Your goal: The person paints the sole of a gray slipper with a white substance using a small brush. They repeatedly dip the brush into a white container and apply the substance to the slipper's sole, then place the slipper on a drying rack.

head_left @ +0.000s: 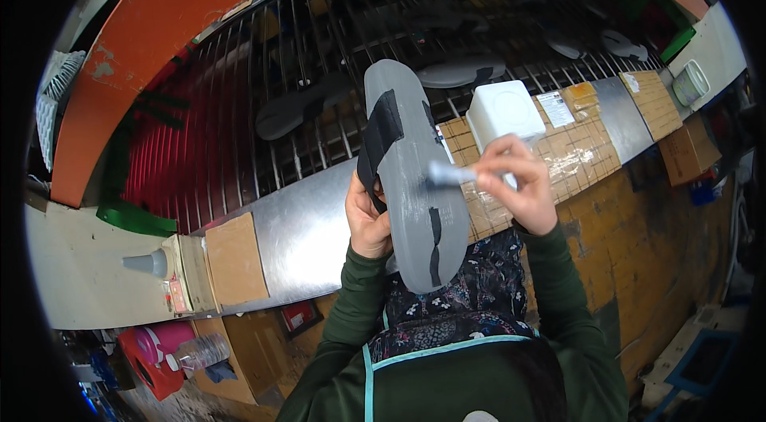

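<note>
A grey shoe sole (420, 183) with black strap pieces folded against it stands nearly upright before me, its broad face toward the camera. My left hand (369, 218) grips it from the left side and behind, with some fingers hidden by it. Pinched in my right hand (519, 183) is a small brush (448, 175), blurred by motion. Its dark tip is at the middle of the sole's face, where a dark patch shows. Just behind my right hand, a white square plastic container (506, 112) rests on the cardboard-covered ledge.
Beyond the metal ledge (307, 238) runs a rack of metal rods (295, 31) carrying several grey soles (463, 71). An orange frame (132, 63) arches over it. Cardboard (238, 260) covers parts of the ledge. Below left are a clear bottle (201, 352) and a carton (254, 350).
</note>
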Demonstrator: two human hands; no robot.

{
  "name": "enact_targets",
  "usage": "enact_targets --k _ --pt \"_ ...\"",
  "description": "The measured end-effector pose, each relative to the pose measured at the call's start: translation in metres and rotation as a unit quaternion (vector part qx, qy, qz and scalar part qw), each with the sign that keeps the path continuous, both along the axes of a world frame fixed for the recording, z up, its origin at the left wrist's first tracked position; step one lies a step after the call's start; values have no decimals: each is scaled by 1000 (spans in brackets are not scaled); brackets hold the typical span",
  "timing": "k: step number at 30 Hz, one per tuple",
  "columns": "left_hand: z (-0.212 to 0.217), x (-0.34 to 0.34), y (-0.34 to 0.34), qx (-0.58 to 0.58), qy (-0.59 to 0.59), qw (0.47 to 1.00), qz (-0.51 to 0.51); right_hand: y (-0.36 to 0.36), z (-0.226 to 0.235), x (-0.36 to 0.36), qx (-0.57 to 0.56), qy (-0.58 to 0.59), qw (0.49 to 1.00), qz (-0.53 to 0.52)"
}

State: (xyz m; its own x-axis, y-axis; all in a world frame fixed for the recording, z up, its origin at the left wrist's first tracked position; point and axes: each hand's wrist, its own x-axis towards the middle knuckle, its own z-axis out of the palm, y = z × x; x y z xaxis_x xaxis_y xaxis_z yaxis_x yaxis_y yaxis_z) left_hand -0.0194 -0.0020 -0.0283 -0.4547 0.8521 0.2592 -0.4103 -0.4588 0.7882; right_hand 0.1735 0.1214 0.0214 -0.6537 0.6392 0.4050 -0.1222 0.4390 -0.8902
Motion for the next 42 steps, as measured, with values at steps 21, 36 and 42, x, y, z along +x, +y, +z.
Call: enact_targets --k 21,36,42 --pt "13 -6 -9 -31 123 977 172 -54 -19 24 -88 -13 993 -81" --pt "16 2 -17 -94 184 968 144 -31 -12 0 19 -38 989 -145" --pt "20 0 -18 -105 196 968 119 -13 -2 0 145 -64 977 -140"
